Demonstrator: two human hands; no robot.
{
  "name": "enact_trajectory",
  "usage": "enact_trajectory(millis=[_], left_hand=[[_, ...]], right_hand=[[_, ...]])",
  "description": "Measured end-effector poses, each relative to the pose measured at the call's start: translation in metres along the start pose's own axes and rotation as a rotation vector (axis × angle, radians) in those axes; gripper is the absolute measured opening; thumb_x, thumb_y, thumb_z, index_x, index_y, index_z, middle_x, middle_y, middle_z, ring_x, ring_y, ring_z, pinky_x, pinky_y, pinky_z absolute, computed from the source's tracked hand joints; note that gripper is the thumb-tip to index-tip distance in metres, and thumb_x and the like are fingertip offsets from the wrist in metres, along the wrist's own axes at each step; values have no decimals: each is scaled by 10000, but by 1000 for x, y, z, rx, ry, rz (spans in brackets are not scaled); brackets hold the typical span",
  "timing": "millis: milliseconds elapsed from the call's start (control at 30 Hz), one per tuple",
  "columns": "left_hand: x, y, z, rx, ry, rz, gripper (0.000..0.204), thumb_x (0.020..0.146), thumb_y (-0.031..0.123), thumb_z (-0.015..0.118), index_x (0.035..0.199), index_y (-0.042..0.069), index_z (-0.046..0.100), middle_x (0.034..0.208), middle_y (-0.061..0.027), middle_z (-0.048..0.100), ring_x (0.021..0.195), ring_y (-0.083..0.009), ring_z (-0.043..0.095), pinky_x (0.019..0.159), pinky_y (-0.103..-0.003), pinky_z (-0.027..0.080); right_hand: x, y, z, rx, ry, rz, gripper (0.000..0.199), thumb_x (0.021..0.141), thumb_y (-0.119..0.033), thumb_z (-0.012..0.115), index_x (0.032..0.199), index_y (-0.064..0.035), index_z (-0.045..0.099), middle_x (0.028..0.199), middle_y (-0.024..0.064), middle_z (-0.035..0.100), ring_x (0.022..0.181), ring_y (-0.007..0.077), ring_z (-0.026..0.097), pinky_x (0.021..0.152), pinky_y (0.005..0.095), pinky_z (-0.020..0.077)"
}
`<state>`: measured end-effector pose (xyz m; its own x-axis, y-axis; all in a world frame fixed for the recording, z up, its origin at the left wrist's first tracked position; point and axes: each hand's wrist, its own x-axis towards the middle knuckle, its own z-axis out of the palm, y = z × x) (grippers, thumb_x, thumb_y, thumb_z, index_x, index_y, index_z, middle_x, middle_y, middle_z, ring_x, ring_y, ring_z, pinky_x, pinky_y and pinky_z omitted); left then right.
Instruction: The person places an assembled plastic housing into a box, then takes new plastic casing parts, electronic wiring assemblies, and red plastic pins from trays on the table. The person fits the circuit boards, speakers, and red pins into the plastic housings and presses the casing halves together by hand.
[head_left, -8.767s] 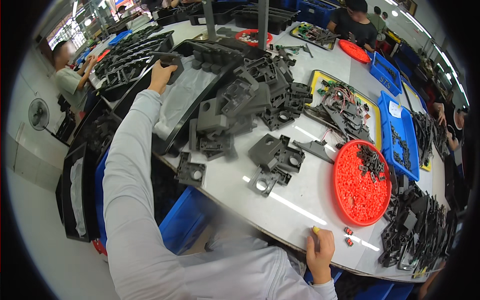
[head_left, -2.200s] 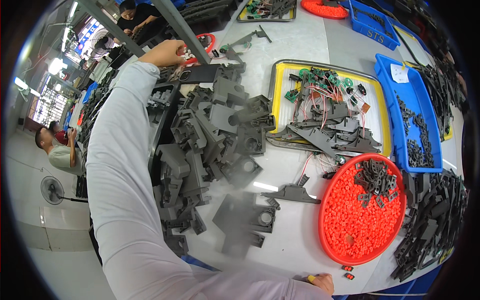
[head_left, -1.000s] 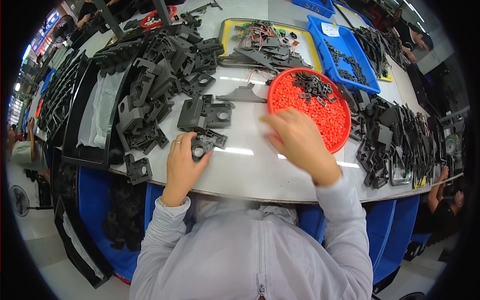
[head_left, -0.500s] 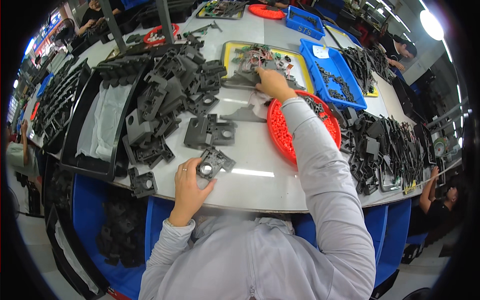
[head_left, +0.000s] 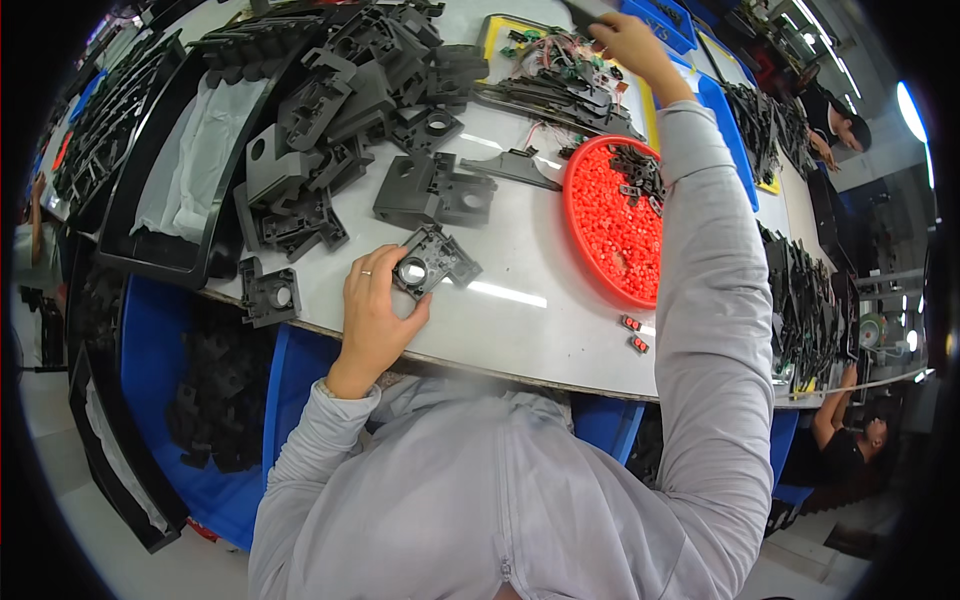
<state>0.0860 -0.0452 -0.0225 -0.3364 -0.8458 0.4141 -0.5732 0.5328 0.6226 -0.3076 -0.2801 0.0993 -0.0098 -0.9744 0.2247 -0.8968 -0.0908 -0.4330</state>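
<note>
My left hand (head_left: 376,308) rests at the table's near edge, thumb and fingers curled around a dark grey plastic housing (head_left: 452,262) with a round hole. Just beyond it lies a larger grey housing (head_left: 410,190). My right arm stretches far forward. Its hand (head_left: 635,48) is closed above the far side of a yellow-rimmed tray (head_left: 492,45), with a dark plastic part (head_left: 582,12) at the fingertips, partly cut off by the picture's edge. In the tray lie dark strips (head_left: 570,95) and wired green boards. A flat dark bracket (head_left: 520,167) lies in front of the tray.
A round red basin (head_left: 572,225) of small red pieces and black parts stands beside my right forearm. Two small red-and-black pieces (head_left: 638,343) lie near the table edge. Housings (head_left: 350,95) are heaped left, beside a black lined crate (head_left: 150,255). Blue bins (head_left: 735,120) stand right.
My right hand has moved farther forward and right, across the tray, with a dark part. My left hand stays on the housing. The whole view has shifted.
</note>
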Motion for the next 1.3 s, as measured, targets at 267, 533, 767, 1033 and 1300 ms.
enact_trajectory(millis=[267,533,767,1033,1300], left_hand=[[-2,3,-1,23,-12,-19,591,641,71,727,1165,3,462,1138,-170,516,1062,-338,473,924,-411,373],[-4,-1,0,20,-9,-24,616,631,96,743,1171,10,459,1131,-165,520,1059,-336,471,917,-415,371],[-5,2,-4,-13,23,-36,637,622,84,753,1183,13,460,1122,-156,529,1022,-308,506,877,-386,400],[-11,7,-10,-642,60,-122,737,646,39,745,1295,38,395,1176,-121,523,1077,-225,516,914,-343,403],[-3,20,-15,-1776,-146,-452,720,742,235,706,1331,65,328,1164,-166,511,1079,-302,539,876,-455,497]], right_hand=[[-67,-33,72,-204,-29,-245,319,843,-253,568,1084,-45,590,917,153,641,841,274,620,773,370,482],[-154,-86,84,-489,-178,-383,387,744,-189,636,1107,-89,548,940,109,612,959,293,566,800,426,463],[-146,-72,111,-364,-90,-294,287,795,-181,590,1035,-36,527,823,159,630,687,322,616,620,391,497],[-140,-78,43,930,90,152,255,928,-275,501,962,-25,539,728,49,613,585,104,559,526,240,446],[-201,-129,-21,1160,126,-18,276,946,-275,478,1050,-28,543,640,9,502,467,52,372,418,180,279]])
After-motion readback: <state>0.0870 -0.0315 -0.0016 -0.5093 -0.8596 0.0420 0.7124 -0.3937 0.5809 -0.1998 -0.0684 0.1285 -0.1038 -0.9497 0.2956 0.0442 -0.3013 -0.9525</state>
